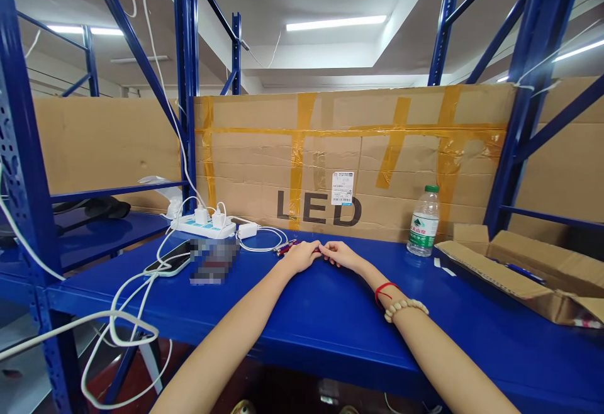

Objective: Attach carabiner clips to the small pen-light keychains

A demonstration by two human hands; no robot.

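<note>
Both my arms reach out over the blue shelf top (330, 319). My left hand (303, 255) and my right hand (340, 254) meet at the middle of it, fingers curled and fingertips touching. They pinch something small between them that I cannot make out. A few thin pens (285, 248), red and dark, lie just left of my left hand. My right wrist carries a red string and a bead bracelet.
A white power strip (205, 228) with chargers and white cables (136, 313) sits at the left, beside a phone (168, 263). A water bottle (423, 222) stands at the right, next to an open cardboard box (523, 275). A taped cardboard sheet (353, 156) marked LED walls the back.
</note>
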